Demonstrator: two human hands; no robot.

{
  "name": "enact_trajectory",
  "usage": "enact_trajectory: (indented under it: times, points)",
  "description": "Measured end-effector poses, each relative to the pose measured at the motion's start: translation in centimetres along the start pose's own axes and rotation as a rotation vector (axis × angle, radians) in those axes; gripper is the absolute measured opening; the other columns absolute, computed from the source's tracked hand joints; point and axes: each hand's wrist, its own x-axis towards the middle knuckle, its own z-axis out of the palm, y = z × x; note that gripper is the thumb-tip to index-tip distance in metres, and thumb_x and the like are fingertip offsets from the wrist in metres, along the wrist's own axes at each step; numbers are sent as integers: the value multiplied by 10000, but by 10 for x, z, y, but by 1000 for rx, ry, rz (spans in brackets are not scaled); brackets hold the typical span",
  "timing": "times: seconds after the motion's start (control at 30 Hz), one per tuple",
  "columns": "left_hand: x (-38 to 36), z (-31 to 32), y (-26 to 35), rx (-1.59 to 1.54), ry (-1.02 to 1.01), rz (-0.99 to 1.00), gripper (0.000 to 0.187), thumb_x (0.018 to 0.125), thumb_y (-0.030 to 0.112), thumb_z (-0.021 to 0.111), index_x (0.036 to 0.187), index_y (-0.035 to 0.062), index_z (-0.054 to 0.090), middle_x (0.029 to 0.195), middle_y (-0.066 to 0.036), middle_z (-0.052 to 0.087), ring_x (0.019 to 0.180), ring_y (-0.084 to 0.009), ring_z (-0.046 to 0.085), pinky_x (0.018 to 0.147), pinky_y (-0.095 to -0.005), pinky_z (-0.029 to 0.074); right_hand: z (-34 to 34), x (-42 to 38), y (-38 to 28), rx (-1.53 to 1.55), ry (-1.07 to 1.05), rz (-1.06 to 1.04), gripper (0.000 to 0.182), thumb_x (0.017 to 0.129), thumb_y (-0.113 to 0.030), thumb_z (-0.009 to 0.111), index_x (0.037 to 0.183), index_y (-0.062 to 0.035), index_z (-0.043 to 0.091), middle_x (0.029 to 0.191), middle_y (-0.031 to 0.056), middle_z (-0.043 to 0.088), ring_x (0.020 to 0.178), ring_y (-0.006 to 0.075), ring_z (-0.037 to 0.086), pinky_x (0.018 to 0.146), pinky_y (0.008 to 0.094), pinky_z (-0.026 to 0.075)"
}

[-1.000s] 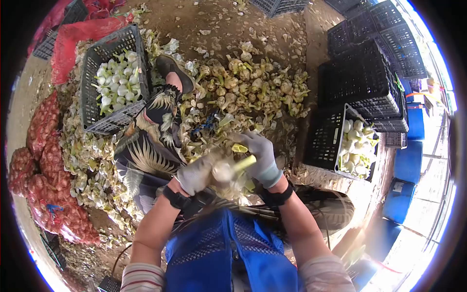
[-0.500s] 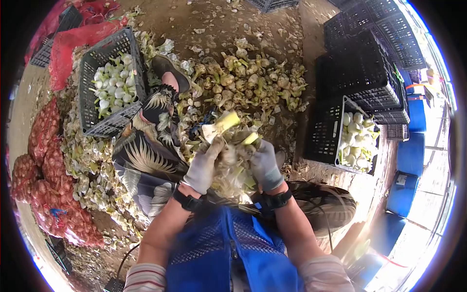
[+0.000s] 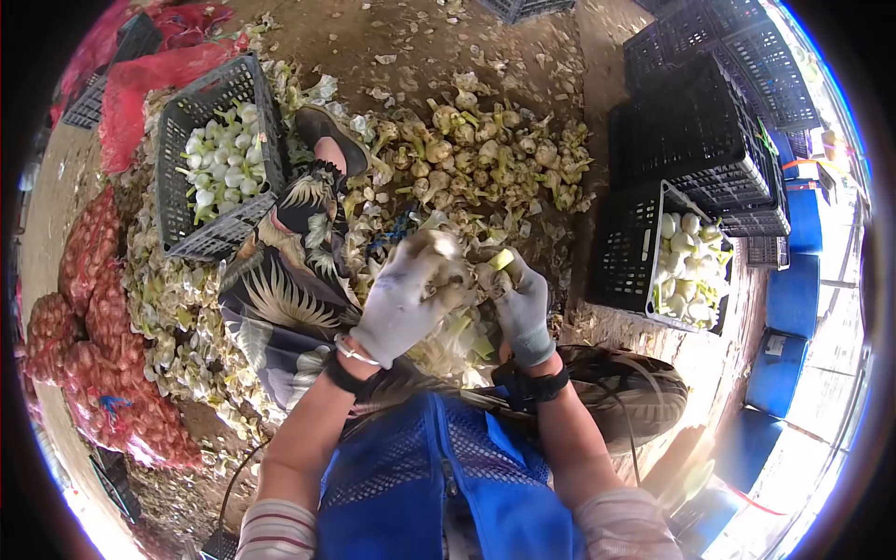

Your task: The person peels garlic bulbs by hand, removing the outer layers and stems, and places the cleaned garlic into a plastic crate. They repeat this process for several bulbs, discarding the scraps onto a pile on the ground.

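Observation:
My left hand [image 3: 401,303], in a grey glove, is closed around a pale bulb [image 3: 439,250] with loose outer leaves. My right hand [image 3: 523,303], also gloved, grips the same bulb from the right, with a green stalk end [image 3: 501,259] showing above its fingers. Both hands meet over my lap, just above a heap of peeled leaves [image 3: 457,345]. The bulb is blurred.
A pile of untrimmed bulbs [image 3: 485,154] lies ahead on the dirt. A grey crate [image 3: 177,121] of white trimmed bulbs stands at left, a black crate [image 3: 621,271] with trimmed bulbs at right. Stacked black crates [image 3: 709,103] behind. Red mesh sacks [image 3: 79,308] at far left.
Both hands have risen and shifted slightly right; the left hand has turned over the bulb. The long green stalk seen earlier is no longer sticking out.

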Motion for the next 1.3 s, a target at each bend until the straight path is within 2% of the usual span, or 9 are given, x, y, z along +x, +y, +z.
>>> enact_trajectory:
  times: [0.13, 0.3, 0.37, 0.67, 0.9, 0.97, 1.03, 1.17, 1.3]
  points:
    - [0, 4, 18, 153, -58, -19, 205, 828, 146, 721, 804, -8, 588, 1131, -177, 608, 1033, -369, 592, 847, -423, 499, 0, -6, -5, -68, 33, 24, 193, 933, 5, 573, 1108, 45, 641, 977, 10, 659, 897, 93, 591, 831, 240, 472]
    - [-40, 2, 4, 76, -47, 16, 239, 821, 191, 713, 944, 9, 621, 1109, -138, 623, 962, -294, 612, 789, -397, 509, -16, 1, 7, 324, 236, 184, 213, 963, -48, 568, 1144, 36, 641, 1024, 21, 675, 936, 105, 603, 864, 272, 481]
    - [-44, -1, 1, -745, -133, -780, 323, 918, 201, 626, 1147, -21, 574, 1134, -106, 604, 1014, -207, 594, 891, -359, 483, -20, 1, -5, 279, -44, 78, 238, 988, -105, 561, 1170, 30, 635, 1079, 34, 680, 975, 114, 608, 892, 282, 483]
    - [-25, 26, -5, -381, 49, -252, 451, 877, 53, 647, 1295, -20, 494, 1080, -74, 596, 883, -115, 590, 772, -251, 517, 0, -6, 1, 196, -140, 170, 254, 933, -84, 627, 1144, 59, 626, 1039, 50, 683, 948, 103, 595, 862, 266, 483]
    - [-28, -2, 0, -1082, -89, -741, 411, 929, 200, 667, 1259, -15, 547, 1102, -89, 632, 968, -180, 642, 868, -297, 520, -7, -6, -20, -35, -266, 77, 274, 791, 62, 554, 1032, 24, 681, 892, 91, 702, 821, 140, 638, 770, 274, 497]
    - [-33, -1, -11, -431, -191, -238, 419, 951, 359, 616, 1195, 20, 599, 1028, -87, 661, 892, -183, 651, 790, -319, 539, -10, -1, -10, -134, -300, -145, 253, 782, 42, 598, 1020, 26, 681, 881, 144, 681, 799, 228, 657, 756, 306, 499]
    - [-27, -4, 0, -1430, -287, -1170, 462, 942, 466, 575, 1145, 55, 630, 926, -75, 677, 784, -193, 656, 666, -329, 536, -6, 3, -8, -179, -307, -217, 250, 782, 30, 622, 1026, 29, 674, 884, 158, 674, 803, 264, 659, 753, 319, 500]
    - [-37, 8, 7, -1366, -617, -1134, 529, 929, 531, 568, 1121, 41, 620, 892, -99, 691, 693, -215, 664, 569, -329, 526, 10, 1, -9, -283, -169, -339, 267, 791, 30, 634, 1057, 23, 657, 907, 144, 672, 795, 260, 659, 737, 337, 507]
    - [-32, 15, 2, -1510, -303, -1013, 554, 954, 523, 538, 1213, 35, 580, 952, -154, 697, 802, -277, 705, 723, -416, 600, -13, 6, 21, -79, -25, 134, 333, 913, -10, 548, 1236, 57, 592, 1082, 57, 681, 990, 101, 621, 854, 229, 490]
